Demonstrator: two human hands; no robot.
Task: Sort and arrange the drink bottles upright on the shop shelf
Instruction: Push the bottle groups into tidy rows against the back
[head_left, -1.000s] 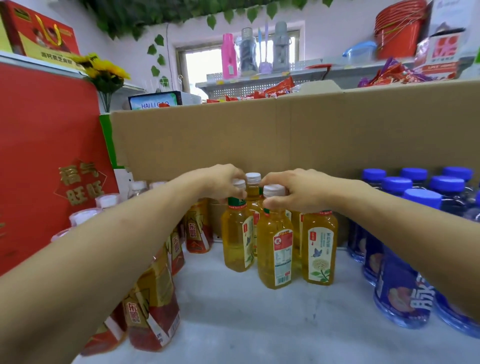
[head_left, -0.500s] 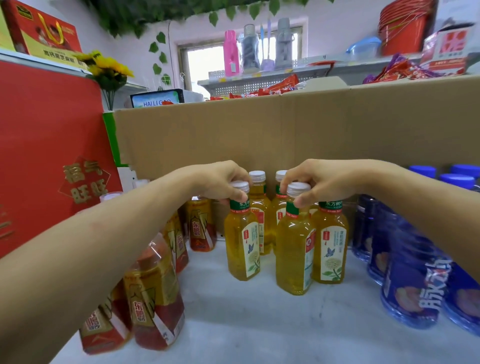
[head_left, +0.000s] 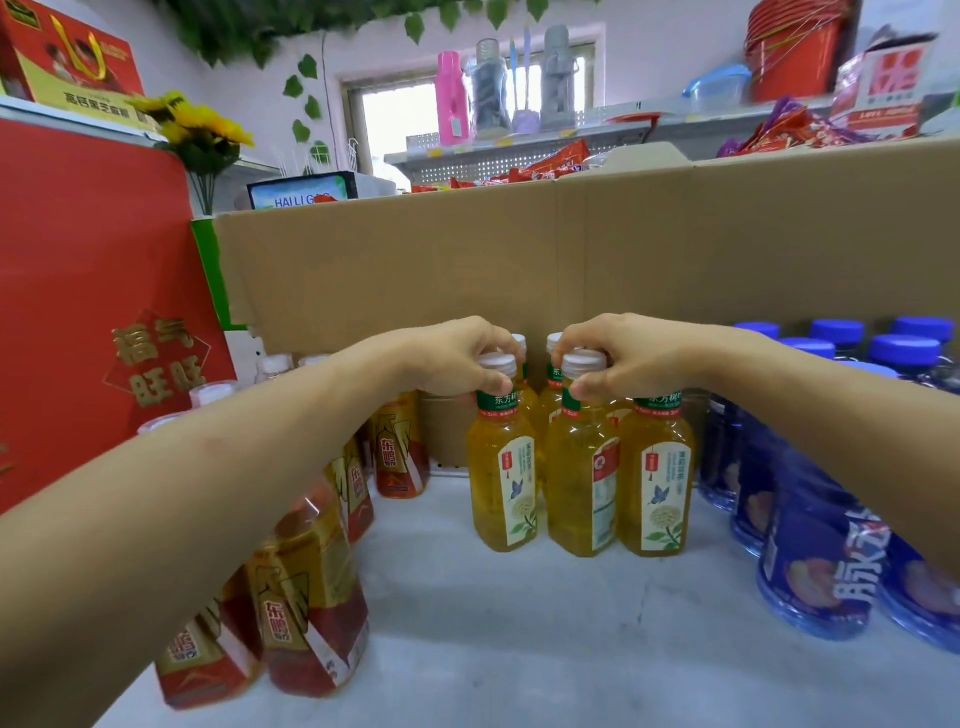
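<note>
Both hands have moved closer together since a moment ago, and the middle bottle now stands tight in a row with its two neighbours. The left hand curls round the white cap of the left yellow bottle. The right hand pinches the white cap of the middle bottle. A third yellow bottle touches it on the right, and two back bottles stand behind.

All are upright, with green neck bands and flower labels. They stand on the pale shelf, in front of a tall cardboard box. I cannot see inside it.

Red bottles stand to the left across a gap. Blue bottles stand near on the right. A wide strip of shelf shows in front of the yellow row.
</note>
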